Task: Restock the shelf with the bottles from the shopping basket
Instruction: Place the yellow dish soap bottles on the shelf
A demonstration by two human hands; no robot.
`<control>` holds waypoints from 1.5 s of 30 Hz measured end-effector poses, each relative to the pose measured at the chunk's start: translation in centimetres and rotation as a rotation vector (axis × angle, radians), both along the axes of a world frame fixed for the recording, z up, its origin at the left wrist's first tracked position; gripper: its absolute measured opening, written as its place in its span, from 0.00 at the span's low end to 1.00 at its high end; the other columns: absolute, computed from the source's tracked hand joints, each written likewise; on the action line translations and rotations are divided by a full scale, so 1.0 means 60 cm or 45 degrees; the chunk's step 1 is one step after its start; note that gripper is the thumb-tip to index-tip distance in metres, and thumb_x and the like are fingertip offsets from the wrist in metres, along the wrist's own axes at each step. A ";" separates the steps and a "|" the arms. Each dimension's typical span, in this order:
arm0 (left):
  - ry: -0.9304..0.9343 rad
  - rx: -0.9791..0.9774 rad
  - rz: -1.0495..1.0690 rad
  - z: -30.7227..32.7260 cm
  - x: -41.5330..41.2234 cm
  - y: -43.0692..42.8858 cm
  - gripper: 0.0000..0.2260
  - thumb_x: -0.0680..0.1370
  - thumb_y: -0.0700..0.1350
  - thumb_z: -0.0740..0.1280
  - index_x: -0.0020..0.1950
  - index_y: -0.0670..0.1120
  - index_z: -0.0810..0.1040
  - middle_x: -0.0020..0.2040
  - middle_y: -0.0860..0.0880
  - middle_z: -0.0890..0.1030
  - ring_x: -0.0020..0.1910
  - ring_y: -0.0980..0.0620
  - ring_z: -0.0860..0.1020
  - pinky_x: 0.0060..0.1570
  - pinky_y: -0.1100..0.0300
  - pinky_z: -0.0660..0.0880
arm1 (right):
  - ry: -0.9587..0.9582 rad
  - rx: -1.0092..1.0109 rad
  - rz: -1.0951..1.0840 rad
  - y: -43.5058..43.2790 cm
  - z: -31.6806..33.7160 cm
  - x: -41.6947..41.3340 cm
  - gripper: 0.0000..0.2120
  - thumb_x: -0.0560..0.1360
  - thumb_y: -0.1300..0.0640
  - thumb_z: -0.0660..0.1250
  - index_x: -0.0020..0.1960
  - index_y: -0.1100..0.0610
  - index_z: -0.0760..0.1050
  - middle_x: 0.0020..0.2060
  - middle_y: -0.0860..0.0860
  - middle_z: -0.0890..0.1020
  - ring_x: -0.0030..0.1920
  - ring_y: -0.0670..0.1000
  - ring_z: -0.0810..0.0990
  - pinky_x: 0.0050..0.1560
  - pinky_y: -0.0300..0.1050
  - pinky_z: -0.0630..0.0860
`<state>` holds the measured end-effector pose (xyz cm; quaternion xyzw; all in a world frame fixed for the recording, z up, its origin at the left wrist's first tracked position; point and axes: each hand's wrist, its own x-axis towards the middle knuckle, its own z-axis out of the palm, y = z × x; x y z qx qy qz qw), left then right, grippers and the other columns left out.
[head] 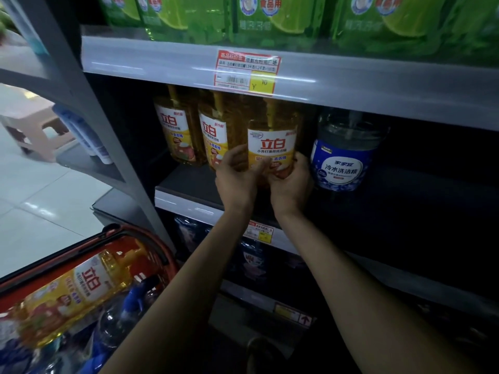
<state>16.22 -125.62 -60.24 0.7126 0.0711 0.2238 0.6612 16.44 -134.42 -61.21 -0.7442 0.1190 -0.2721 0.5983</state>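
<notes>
Left hand (237, 182): my fingers curl round the left side of the yellow clear-plastic detergent bottle (272, 143).
Right hand (293, 184): fingers wrap its right side.
Held bottle: upright over the dark middle shelf (189, 182), between two matching yellow bottles (175, 130) and a blue-labelled clear bottle (343, 160); I can't see its base.
Red shopping basket (155, 245): lower left, another yellow bottle (73, 292) lying inside.

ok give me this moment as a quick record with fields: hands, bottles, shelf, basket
left hand: grips the left side of the yellow plastic detergent bottle
right hand: grips its lower right side
held bottle: upright at the middle shelf; base hidden by the hands
neighbours: two matching yellow bottles to its left, clear blue-labelled bottle to its right
basket: red plastic shopping basket at lower left, with another yellow bottle lying on its side
shelf above: green refill pouches
</notes>
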 end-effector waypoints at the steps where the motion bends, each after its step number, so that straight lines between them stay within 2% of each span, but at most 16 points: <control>1: 0.005 0.005 -0.014 0.000 0.002 0.002 0.24 0.69 0.49 0.82 0.63 0.49 0.81 0.52 0.54 0.86 0.52 0.60 0.84 0.52 0.52 0.84 | 0.011 -0.008 -0.002 0.001 -0.002 0.002 0.29 0.69 0.63 0.79 0.67 0.59 0.73 0.62 0.54 0.81 0.63 0.51 0.79 0.58 0.41 0.80; 2: 0.011 0.015 -0.024 -0.001 0.002 0.004 0.25 0.69 0.49 0.82 0.63 0.49 0.81 0.53 0.53 0.86 0.53 0.59 0.84 0.52 0.51 0.84 | 0.023 -0.017 -0.008 0.002 -0.005 0.004 0.30 0.69 0.62 0.79 0.68 0.58 0.73 0.62 0.54 0.80 0.64 0.52 0.79 0.61 0.49 0.81; 4: 0.020 0.048 -0.046 -0.003 0.002 0.011 0.25 0.69 0.49 0.81 0.65 0.49 0.81 0.54 0.53 0.86 0.54 0.58 0.84 0.53 0.50 0.84 | 0.049 -0.047 -0.020 0.003 -0.004 0.005 0.31 0.69 0.61 0.79 0.69 0.58 0.72 0.64 0.55 0.79 0.66 0.53 0.77 0.63 0.54 0.79; 7: 0.037 0.084 -0.112 -0.002 -0.007 0.021 0.27 0.69 0.51 0.79 0.66 0.50 0.80 0.57 0.52 0.85 0.58 0.56 0.83 0.56 0.48 0.83 | 0.106 -0.106 -0.006 0.001 0.001 -0.002 0.35 0.69 0.60 0.80 0.72 0.58 0.70 0.67 0.56 0.75 0.69 0.55 0.74 0.67 0.51 0.75; 11: 0.075 0.182 -0.161 0.005 -0.035 0.034 0.22 0.74 0.45 0.77 0.67 0.48 0.78 0.56 0.54 0.84 0.57 0.59 0.81 0.58 0.49 0.82 | 0.147 -0.158 0.007 -0.003 0.009 -0.024 0.38 0.67 0.60 0.81 0.73 0.57 0.69 0.68 0.56 0.75 0.69 0.56 0.73 0.68 0.54 0.74; 14: 0.099 0.253 -0.189 0.013 -0.065 0.046 0.21 0.75 0.46 0.77 0.67 0.49 0.78 0.57 0.54 0.84 0.57 0.58 0.81 0.60 0.49 0.81 | 0.184 -0.180 0.064 -0.008 0.019 -0.047 0.36 0.67 0.60 0.81 0.72 0.58 0.70 0.66 0.55 0.76 0.67 0.54 0.75 0.65 0.48 0.75; 17: 0.109 0.405 -0.201 0.025 -0.104 0.061 0.22 0.77 0.52 0.75 0.69 0.50 0.77 0.61 0.53 0.83 0.59 0.56 0.80 0.60 0.51 0.80 | 0.226 -0.200 0.184 -0.016 0.033 -0.076 0.33 0.69 0.62 0.79 0.70 0.57 0.70 0.64 0.55 0.78 0.65 0.53 0.77 0.57 0.39 0.72; 20: 0.092 0.603 -0.219 0.033 -0.148 0.089 0.21 0.78 0.54 0.72 0.70 0.54 0.75 0.63 0.53 0.81 0.61 0.55 0.79 0.58 0.53 0.79 | 0.250 -0.224 0.338 -0.022 0.053 -0.112 0.32 0.70 0.64 0.78 0.70 0.58 0.70 0.65 0.53 0.77 0.65 0.52 0.76 0.56 0.38 0.70; 25: 0.214 0.989 -0.198 0.053 -0.216 0.158 0.27 0.77 0.62 0.67 0.75 0.59 0.67 0.72 0.52 0.73 0.66 0.50 0.76 0.61 0.47 0.78 | 0.203 -0.533 0.442 -0.015 0.086 -0.166 0.35 0.70 0.56 0.80 0.73 0.56 0.70 0.70 0.56 0.69 0.70 0.55 0.71 0.66 0.47 0.71; 27: 0.250 1.118 -0.203 0.064 -0.247 0.187 0.29 0.78 0.64 0.66 0.77 0.60 0.64 0.75 0.53 0.70 0.62 0.52 0.78 0.57 0.48 0.79 | 0.160 -0.665 0.517 -0.006 0.097 -0.187 0.33 0.71 0.54 0.78 0.73 0.57 0.70 0.73 0.56 0.67 0.73 0.57 0.67 0.71 0.51 0.69; 29: 0.258 1.257 -0.190 0.074 -0.278 0.218 0.30 0.78 0.64 0.65 0.78 0.60 0.63 0.76 0.53 0.68 0.65 0.52 0.76 0.59 0.50 0.78 | 0.102 -0.770 0.590 0.006 0.101 -0.208 0.33 0.72 0.52 0.78 0.73 0.57 0.70 0.73 0.55 0.66 0.75 0.57 0.65 0.73 0.56 0.68; 32: 0.255 1.412 -0.148 0.079 -0.333 0.269 0.33 0.76 0.66 0.62 0.80 0.57 0.63 0.77 0.51 0.67 0.73 0.48 0.70 0.66 0.49 0.74 | 0.130 -0.938 0.746 0.038 0.101 -0.236 0.37 0.74 0.47 0.75 0.77 0.53 0.64 0.76 0.52 0.61 0.77 0.54 0.61 0.74 0.52 0.66; 34: 0.267 1.489 -0.122 0.075 -0.372 0.308 0.34 0.75 0.66 0.62 0.80 0.56 0.64 0.77 0.51 0.67 0.73 0.48 0.70 0.68 0.50 0.72 | 0.206 -1.023 0.857 0.067 0.100 -0.255 0.40 0.74 0.44 0.74 0.79 0.50 0.60 0.79 0.50 0.56 0.78 0.54 0.59 0.74 0.50 0.66; 37: 0.262 1.597 -0.059 0.051 -0.423 0.370 0.32 0.75 0.66 0.64 0.78 0.56 0.67 0.76 0.51 0.71 0.72 0.47 0.71 0.67 0.50 0.73 | 0.252 -1.115 1.015 0.111 0.094 -0.277 0.41 0.73 0.39 0.72 0.79 0.45 0.56 0.81 0.49 0.51 0.79 0.55 0.57 0.75 0.53 0.65; 40: 0.325 1.631 0.011 0.023 -0.468 0.422 0.31 0.75 0.66 0.64 0.76 0.54 0.70 0.73 0.50 0.74 0.71 0.47 0.73 0.66 0.49 0.74 | 0.275 -1.243 1.154 0.159 0.082 -0.288 0.43 0.73 0.36 0.71 0.81 0.47 0.54 0.81 0.50 0.52 0.80 0.55 0.54 0.77 0.55 0.61; 45: 0.550 1.736 0.089 -0.037 -0.528 0.505 0.32 0.76 0.66 0.63 0.77 0.55 0.68 0.73 0.48 0.73 0.71 0.45 0.73 0.67 0.48 0.73 | 0.261 -1.478 1.371 0.258 0.063 -0.313 0.41 0.74 0.39 0.71 0.79 0.48 0.56 0.77 0.53 0.60 0.76 0.57 0.63 0.74 0.55 0.67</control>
